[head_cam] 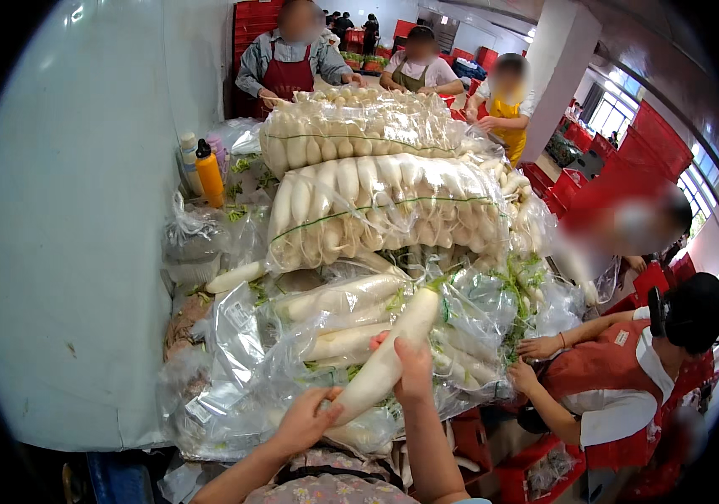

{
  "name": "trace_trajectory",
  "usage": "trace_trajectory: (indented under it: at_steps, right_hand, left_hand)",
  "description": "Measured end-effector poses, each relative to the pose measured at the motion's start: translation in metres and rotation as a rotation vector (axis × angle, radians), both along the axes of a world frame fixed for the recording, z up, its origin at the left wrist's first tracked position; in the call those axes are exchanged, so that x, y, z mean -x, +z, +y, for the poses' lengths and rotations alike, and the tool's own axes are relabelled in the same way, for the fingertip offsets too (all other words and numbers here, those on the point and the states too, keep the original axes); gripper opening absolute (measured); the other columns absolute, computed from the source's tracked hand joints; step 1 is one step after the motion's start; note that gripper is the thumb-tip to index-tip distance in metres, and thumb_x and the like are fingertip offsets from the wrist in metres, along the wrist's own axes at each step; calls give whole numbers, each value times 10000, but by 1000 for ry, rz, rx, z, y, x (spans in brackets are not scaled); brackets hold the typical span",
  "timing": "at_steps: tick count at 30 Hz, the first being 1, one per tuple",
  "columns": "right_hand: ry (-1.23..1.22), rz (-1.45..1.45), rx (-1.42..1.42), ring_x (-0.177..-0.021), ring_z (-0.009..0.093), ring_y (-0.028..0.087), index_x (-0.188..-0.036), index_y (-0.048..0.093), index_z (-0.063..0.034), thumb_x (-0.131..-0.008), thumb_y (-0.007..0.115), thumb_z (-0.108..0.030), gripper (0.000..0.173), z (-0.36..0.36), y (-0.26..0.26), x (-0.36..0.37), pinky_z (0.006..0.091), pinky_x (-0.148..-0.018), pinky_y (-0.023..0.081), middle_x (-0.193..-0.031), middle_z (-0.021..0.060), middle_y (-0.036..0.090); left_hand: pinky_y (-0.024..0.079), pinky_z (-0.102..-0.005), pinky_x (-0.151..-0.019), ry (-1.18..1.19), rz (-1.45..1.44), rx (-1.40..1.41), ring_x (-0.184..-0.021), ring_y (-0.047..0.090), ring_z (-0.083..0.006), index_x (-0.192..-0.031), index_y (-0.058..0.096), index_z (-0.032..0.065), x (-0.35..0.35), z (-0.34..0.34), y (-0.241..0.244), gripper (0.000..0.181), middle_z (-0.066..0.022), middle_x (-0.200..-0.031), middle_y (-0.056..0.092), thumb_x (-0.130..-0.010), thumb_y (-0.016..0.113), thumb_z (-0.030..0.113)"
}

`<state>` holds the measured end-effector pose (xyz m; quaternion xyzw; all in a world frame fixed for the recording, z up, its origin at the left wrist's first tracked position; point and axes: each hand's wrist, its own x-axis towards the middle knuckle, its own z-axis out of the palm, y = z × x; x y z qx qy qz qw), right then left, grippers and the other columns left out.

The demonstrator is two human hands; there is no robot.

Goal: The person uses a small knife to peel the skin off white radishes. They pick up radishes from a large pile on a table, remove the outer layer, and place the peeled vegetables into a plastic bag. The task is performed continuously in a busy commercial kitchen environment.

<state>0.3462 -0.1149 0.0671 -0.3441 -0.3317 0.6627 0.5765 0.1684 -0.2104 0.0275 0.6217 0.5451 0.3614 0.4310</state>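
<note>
A large white daikon radish (pixel 391 353) with a short green top is held at a slant between both hands. My left hand (pixel 312 412) grips its lower end, fingers curled round the tip. Farther up, my right hand (pixel 411 365) is closed on its right side, some fingertips showing past the far side. Beneath it, more daikons (pixel 346 343) lie in an opened clear plastic bag (pixel 258 365) with loose green leaves. Behind them rests a full clear bag of daikons (pixel 391 208) with a green line across it, and a similar bag (pixel 359 129) lies beyond that.
An orange bottle (pixel 209 173) stands at the left by a pale wall (pixel 82 252). A co-worker in a red apron (pixel 605 359) has both hands at the pile's right edge. Several other people stand around the far side. Red crates (pixel 545 466) sit at the lower right.
</note>
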Motion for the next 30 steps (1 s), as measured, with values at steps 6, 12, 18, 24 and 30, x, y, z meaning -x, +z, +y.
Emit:
trace_trajectory:
  at_steps: [6,12,18,24,30]
  right_hand:
    - [-96,-1023,-342,-850,259,629,-1127,487,-7,-706,735,-199,524,-19,57,-15,350,-755,489,-945,137,627]
    - [126,-1176,-348,-843,311,635,-1127,512,-29,-648,755,-269,589,-52,55,-3,373,-742,492,-925,173,629]
    - [233,-1261,-338,-834,340,634,-1135,516,-57,-656,746,-308,587,-61,58,6,387,-726,497,-924,178,629]
    - [289,-1416,-400,-851,352,622,-1134,522,-43,-636,772,-338,630,-54,54,7,370,-742,492,-934,175,627]
    - [216,-1185,-499,-848,194,613,-1106,527,-37,-583,849,-237,646,-51,28,-5,344,-764,496,-940,83,623]
  left_hand:
    - [431,-367,-774,200,195,-364,-886,548,-293,-1118,550,10,13,20,46,290,-159,-982,552,-833,502,41]
    - [428,-374,-720,197,457,-609,-831,575,-283,-1130,556,39,9,38,87,354,-106,-908,591,-780,510,19]
    - [428,-378,-685,129,443,-612,-785,581,-277,-1032,608,25,16,38,79,262,-100,-824,587,-790,513,54]
    - [459,-440,-697,61,450,-344,-792,582,-346,-996,607,31,27,43,73,237,-142,-850,600,-800,475,54]
    - [468,-351,-711,184,97,6,-766,603,-275,-1066,611,46,35,44,-7,260,-149,-855,633,-847,484,101]
